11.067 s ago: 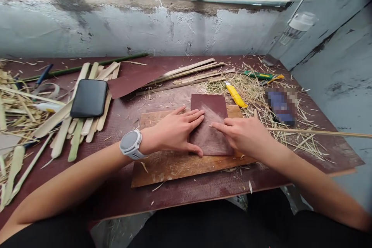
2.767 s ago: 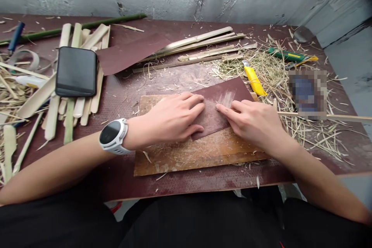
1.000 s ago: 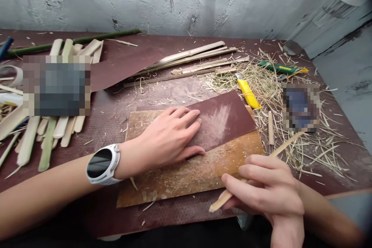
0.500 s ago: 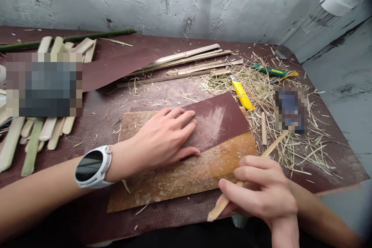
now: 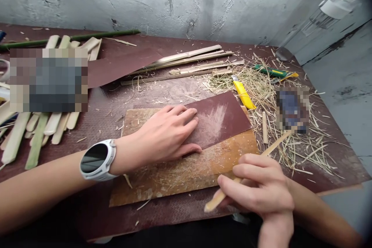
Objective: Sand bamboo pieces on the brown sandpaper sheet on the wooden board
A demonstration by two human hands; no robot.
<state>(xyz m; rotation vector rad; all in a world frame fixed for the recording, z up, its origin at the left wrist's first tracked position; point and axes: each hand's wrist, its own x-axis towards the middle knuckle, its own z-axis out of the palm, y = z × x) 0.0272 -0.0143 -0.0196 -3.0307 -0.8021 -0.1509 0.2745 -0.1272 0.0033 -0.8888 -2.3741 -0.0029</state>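
Observation:
My left hand (image 5: 171,133) lies flat, fingers stretched out, on a reddish-brown sheet of sandpaper (image 5: 229,120) with a pale rubbed patch. Under the sandpaper is a wooden board (image 5: 162,180) strewn with fine shavings and dust. To the right of the board, my right hand (image 5: 258,186) is closed round a thin bamboo strip (image 5: 274,145). The strip slants from a blunt near end at lower left to its far end at upper right. It is held clear of the sandpaper. A white-cased watch sits on my left wrist.
Bamboo shavings (image 5: 261,89) cover the table's right side, with a yellow utility knife (image 5: 243,93), a green cutter (image 5: 270,71) and a short wooden stick (image 5: 264,128). Long strips (image 5: 188,56) and another brown sheet (image 5: 122,66) lie behind. Flat bamboo slats (image 5: 17,137) are piled left, partly pixelated.
The view has shifted slightly. My right hand and the bamboo strip have moved a little left and up in the picture. My left hand stays on the sandpaper.

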